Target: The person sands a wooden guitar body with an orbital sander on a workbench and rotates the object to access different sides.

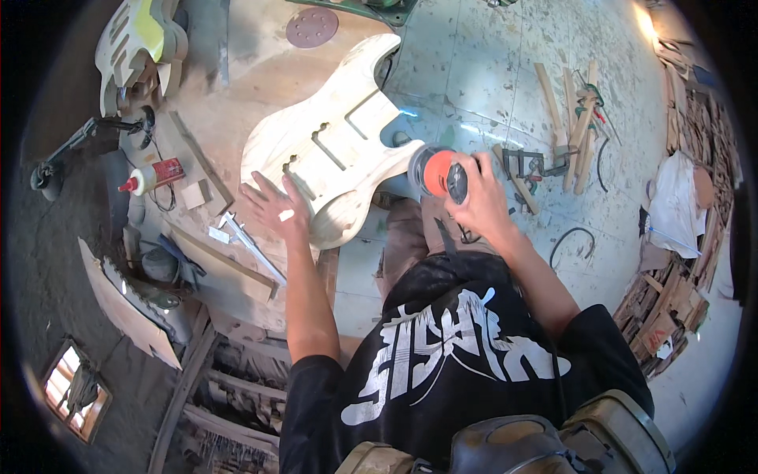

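A pale wooden electric-guitar body (365,154) with routed cavities lies over the edge of the dusty workbench (225,118). My left hand (276,207) rests flat on its lower left part, fingers spread and a small white patch on the back. My right hand (480,197) is wrapped around an orange and black orbital sander (438,174). The sander is tilted, with its pad side against or very close to the guitar body's right edge; exact contact is hard to make out.
On the bench are a red-and-white glue bottle (150,175), a caliper (254,248), wood strips (221,259), a round sanding disc (313,28) and more guitar bodies (142,49). Clamps (537,164) and wooden sticks (580,130) lie on the tiled floor. Stacked wood (671,304) stands at right.
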